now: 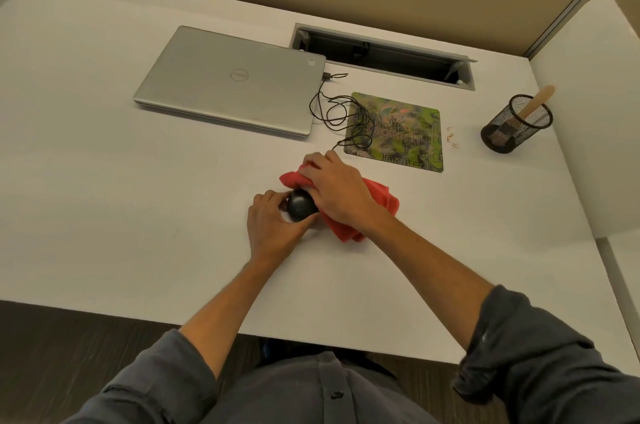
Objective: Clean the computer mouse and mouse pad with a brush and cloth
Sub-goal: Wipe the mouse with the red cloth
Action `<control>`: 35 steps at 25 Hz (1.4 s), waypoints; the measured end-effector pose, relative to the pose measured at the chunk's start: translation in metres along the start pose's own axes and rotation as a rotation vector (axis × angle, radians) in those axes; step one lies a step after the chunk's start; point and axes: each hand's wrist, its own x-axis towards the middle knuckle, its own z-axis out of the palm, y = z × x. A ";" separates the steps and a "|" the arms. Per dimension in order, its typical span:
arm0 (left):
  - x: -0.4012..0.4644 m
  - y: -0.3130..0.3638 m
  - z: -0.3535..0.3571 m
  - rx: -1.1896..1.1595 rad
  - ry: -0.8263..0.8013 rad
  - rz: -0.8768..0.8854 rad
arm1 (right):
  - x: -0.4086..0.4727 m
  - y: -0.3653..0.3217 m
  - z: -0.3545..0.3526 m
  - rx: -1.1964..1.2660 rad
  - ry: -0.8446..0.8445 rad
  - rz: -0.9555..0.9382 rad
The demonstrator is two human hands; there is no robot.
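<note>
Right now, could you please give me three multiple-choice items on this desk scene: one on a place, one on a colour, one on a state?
1. Where is the brush?
A. in the mesh cup
B. on the laptop
C. on the pad

2. What colour is the cloth?
A. blue
B. red
C. white

3. How is the laptop?
A. open
B. missing
C. closed

Answers:
1 A, its handle sticks up out of the cup.
2 B, it shows red under the right hand, beside the mouse held by the left hand.
3 C, its lid lies flat.
</note>
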 end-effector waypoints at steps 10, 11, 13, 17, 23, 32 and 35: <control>-0.001 -0.001 0.000 0.038 0.007 0.007 | -0.043 -0.009 -0.001 0.080 -0.053 -0.183; -0.002 -0.002 0.001 0.051 0.005 0.014 | -0.049 -0.011 0.000 0.097 -0.044 -0.188; -0.002 -0.003 0.001 0.064 0.006 0.031 | -0.057 -0.013 0.000 0.156 -0.065 -0.150; -0.004 -0.002 -0.001 0.053 -0.003 0.068 | -0.057 -0.010 -0.008 0.358 -0.119 -0.028; -0.001 -0.005 -0.004 0.075 -0.116 0.104 | -0.043 -0.009 -0.016 0.132 0.145 0.167; -0.002 -0.011 -0.002 -0.058 -0.062 0.091 | -0.057 -0.028 0.000 -0.097 -0.106 0.019; -0.001 -0.010 -0.002 -0.042 -0.060 0.101 | -0.056 -0.021 -0.009 -0.083 -0.088 0.014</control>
